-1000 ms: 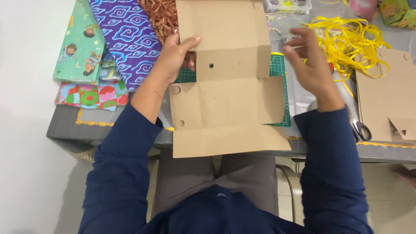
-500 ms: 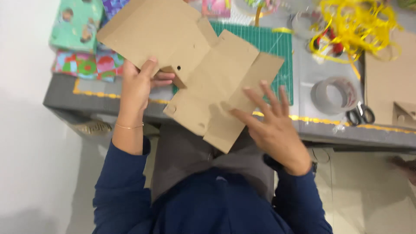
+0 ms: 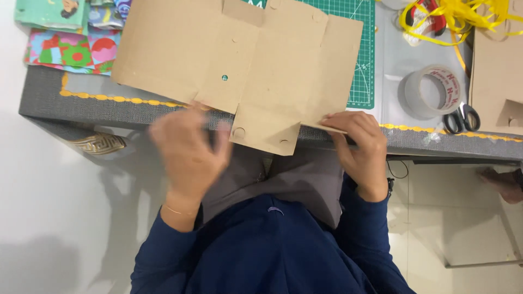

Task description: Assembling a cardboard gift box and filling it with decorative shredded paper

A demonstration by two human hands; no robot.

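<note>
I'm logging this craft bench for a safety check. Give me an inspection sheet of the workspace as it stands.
Surface: grey table with yellow trim; green cutting mat on it.
Job's things: flat cardboard cutout overhanging the near edge.
Clutter: tape roll, scissors, yellow ribbon, patterned papers, more cardboard at right.
Hands: right hand pinches the cutout's edge; left hand blurred, just below the cutout, contact unclear.
Cables: thin dark cable under the table.
Surroundings: white floor; another person's hand at right.
</note>
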